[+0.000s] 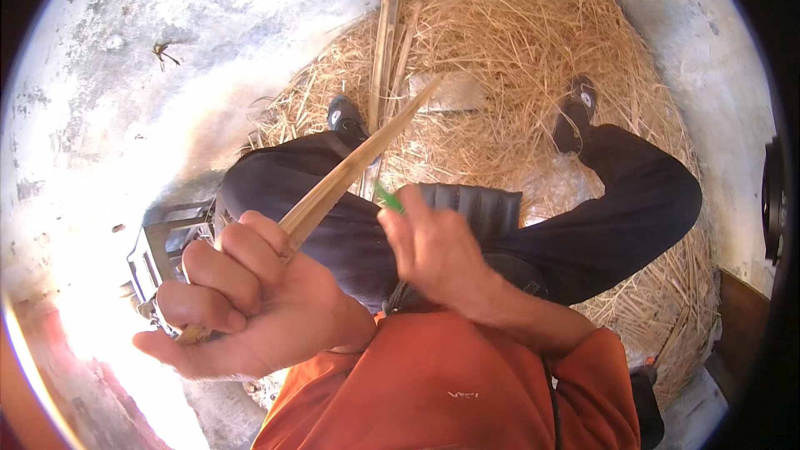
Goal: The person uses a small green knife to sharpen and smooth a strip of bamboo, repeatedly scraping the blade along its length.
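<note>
Tan split-wood strip [343, 177], grasped in the left hand [258, 304], its narrow tip slanting above and right of that hand; judged light, stiff, splintery-edged, best held at the broad end; right hand [437, 254], near the strip, closed around a green object [388, 198], blurred

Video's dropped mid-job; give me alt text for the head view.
The left hand grips a long, pale, pointed strip slanting up to the right; the right hand, slightly blurred, holds a small green object close by. Dry straw is spread around the dark shoes.
</note>
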A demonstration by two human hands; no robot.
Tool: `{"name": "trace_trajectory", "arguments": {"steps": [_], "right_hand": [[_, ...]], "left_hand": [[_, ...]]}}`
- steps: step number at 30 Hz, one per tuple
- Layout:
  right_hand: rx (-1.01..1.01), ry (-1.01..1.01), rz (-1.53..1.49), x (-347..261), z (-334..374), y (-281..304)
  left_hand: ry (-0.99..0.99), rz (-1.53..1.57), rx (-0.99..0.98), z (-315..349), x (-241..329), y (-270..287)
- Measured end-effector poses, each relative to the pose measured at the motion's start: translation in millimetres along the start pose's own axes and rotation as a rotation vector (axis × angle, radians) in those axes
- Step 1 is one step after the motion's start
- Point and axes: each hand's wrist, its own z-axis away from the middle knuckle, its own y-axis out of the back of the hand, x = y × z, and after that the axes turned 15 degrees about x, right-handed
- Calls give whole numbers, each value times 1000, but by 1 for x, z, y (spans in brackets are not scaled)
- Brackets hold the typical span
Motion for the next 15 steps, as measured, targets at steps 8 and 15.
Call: {"name": "trace_trajectory", "arguments": {"steps": [8, 15], "right_hand": [[0, -75, -30, 15, -17, -5], [86, 169, -14, 5, -13, -11]], "left_hand": [[-2, -62, 50, -4, 1, -5], [10, -41, 82, -2, 4, -4]]}}
